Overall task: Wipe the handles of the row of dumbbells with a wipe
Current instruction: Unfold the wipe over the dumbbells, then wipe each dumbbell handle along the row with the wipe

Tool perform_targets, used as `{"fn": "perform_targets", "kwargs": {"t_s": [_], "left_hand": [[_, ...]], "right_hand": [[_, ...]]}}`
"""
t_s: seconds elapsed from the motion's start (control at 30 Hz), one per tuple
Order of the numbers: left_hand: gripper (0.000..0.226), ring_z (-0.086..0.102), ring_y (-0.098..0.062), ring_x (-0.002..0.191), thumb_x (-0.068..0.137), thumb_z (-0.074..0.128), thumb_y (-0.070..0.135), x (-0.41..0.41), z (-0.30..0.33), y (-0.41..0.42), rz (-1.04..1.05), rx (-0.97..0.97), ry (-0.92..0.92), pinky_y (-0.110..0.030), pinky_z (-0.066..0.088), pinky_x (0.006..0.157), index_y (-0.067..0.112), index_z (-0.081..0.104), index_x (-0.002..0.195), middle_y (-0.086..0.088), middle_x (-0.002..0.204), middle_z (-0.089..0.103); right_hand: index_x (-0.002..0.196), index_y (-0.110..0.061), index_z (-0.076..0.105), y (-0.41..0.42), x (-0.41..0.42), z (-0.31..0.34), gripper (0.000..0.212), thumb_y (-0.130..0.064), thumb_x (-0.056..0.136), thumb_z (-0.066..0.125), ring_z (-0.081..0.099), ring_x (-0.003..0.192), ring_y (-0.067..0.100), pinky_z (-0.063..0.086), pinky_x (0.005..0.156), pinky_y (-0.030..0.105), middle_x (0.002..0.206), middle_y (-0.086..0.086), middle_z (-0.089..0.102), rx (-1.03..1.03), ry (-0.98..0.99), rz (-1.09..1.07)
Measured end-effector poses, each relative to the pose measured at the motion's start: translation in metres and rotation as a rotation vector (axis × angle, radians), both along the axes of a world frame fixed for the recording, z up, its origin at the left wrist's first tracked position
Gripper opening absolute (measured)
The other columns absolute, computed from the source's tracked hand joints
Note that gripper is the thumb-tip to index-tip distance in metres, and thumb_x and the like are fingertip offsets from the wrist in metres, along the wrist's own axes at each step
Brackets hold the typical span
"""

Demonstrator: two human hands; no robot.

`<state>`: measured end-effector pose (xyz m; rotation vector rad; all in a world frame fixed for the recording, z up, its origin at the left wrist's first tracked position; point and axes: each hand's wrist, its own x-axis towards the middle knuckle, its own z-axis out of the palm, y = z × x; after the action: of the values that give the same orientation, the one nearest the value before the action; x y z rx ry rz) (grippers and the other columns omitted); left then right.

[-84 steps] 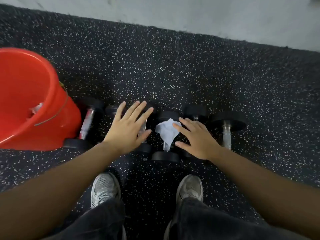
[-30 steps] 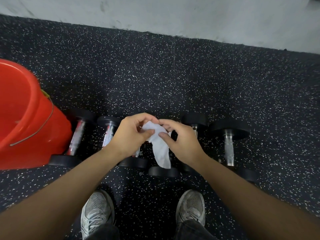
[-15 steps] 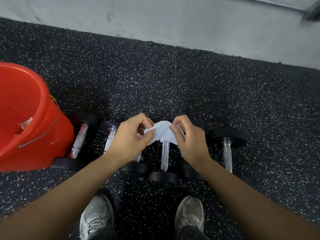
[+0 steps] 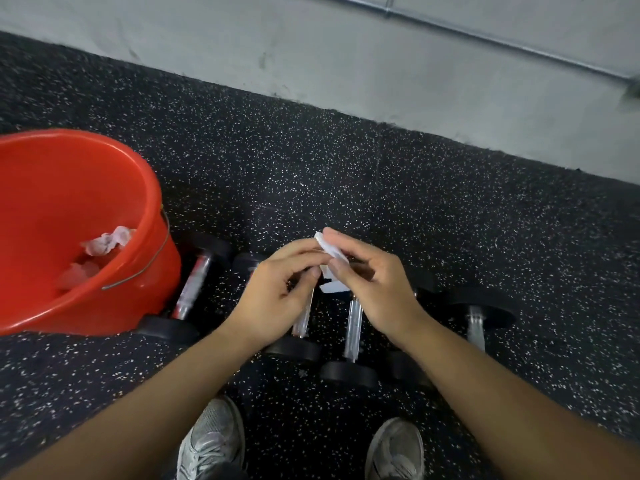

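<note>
Both hands meet above the row of dumbbells (image 4: 353, 327): the left hand (image 4: 277, 299) and right hand (image 4: 374, 289) each pinch the white wipe (image 4: 330, 252) between thumb and fingertips, apparently folding it into a pad for the next handle. It sits raised off the chrome handles (not touching any), directly over the middle ones. An orange bucket (image 4: 104, 306) with crumpled used wipes (image 4: 107, 240) stands just left of the row.

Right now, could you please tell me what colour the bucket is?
The bucket is bright red-orange, seen in the head view.
</note>
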<state>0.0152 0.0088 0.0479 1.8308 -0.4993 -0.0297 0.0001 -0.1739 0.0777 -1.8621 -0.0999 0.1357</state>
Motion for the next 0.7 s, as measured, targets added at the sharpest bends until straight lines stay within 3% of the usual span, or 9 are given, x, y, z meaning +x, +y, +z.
{"fn": "perform_targets", "kwargs": {"t_s": [0.07,0.17,0.23,0.33,0.43,0.6,0.7], "left_hand": [[0.028,0.061,-0.017,0.127,0.1,0.059,-0.002,0.001,0.0,0.006,0.038,-0.077,0.053,-0.031,0.047,0.109,0.013,0.076,0.116,0.005,0.13,0.068],[0.023,0.069,-0.022,0.106,0.1,0.057,-0.003,0.003,-0.004,0.018,0.093,-0.204,0.154,-0.041,0.054,0.098,0.012,0.073,0.107,0.001,0.109,0.074],[0.018,0.068,-0.028,0.094,0.101,0.057,0.0,0.004,-0.01,0.028,0.111,-0.313,0.228,-0.047,0.055,0.093,0.012,0.067,0.109,-0.009,0.1,0.072],[0.02,0.067,-0.025,0.09,0.1,0.06,0.01,0.003,-0.021,0.042,0.134,-0.492,0.343,-0.044,0.056,0.093,0.014,0.06,0.119,-0.011,0.094,0.072],[0.03,0.069,-0.022,0.083,0.099,0.064,0.02,0.002,-0.036,0.056,0.201,-0.505,0.379,-0.04,0.058,0.088,0.015,0.06,0.128,-0.017,0.089,0.072],[0.013,0.068,-0.011,0.074,0.098,0.061,0.007,0.002,-0.056,0.083,0.317,-0.538,0.434,-0.02,0.055,0.072,0.006,0.068,0.11,-0.003,0.083,0.075],[0.012,0.067,-0.015,0.076,0.097,0.063,0.001,0.002,-0.073,0.102,0.382,-0.561,0.47,-0.021,0.056,0.072,0.0,0.066,0.108,-0.016,0.086,0.072]], "right_hand": [[0.14,-0.025,0.061,0.006,0.006,0.001,0.038,-0.016,0.103,0.058,0.043,0.143,0.0,0.041,0.118,0.037,0.151,-0.015,0.052,-0.055,0.005,0.067],[0.145,-0.028,0.055,0.018,0.013,0.0,0.04,-0.017,0.106,0.051,0.029,0.149,-0.005,0.032,0.122,0.029,0.152,-0.027,0.047,-0.1,0.038,0.179],[0.146,-0.031,0.052,0.025,0.016,-0.003,0.041,-0.018,0.108,0.048,0.03,0.148,-0.005,0.031,0.119,0.02,0.153,-0.025,0.046,-0.12,0.062,0.233],[0.146,-0.026,0.053,0.034,0.019,-0.01,0.04,-0.016,0.107,0.048,0.041,0.141,-0.008,0.032,0.111,0.009,0.149,-0.02,0.052,-0.157,0.082,0.293],[0.143,-0.025,0.057,0.049,0.023,-0.02,0.039,-0.012,0.107,0.049,0.045,0.138,-0.007,0.034,0.108,0.009,0.148,-0.019,0.053,-0.202,0.091,0.369],[0.138,-0.023,0.062,0.092,0.019,-0.052,0.034,-0.018,0.108,0.047,0.052,0.134,-0.002,0.04,0.111,0.018,0.139,-0.016,0.062,-0.161,0.056,0.253],[0.141,-0.028,0.055,0.123,0.013,-0.073,0.035,-0.022,0.108,0.043,0.058,0.124,-0.004,0.044,0.101,0.014,0.131,-0.02,0.065,-0.071,0.081,0.16]]}}
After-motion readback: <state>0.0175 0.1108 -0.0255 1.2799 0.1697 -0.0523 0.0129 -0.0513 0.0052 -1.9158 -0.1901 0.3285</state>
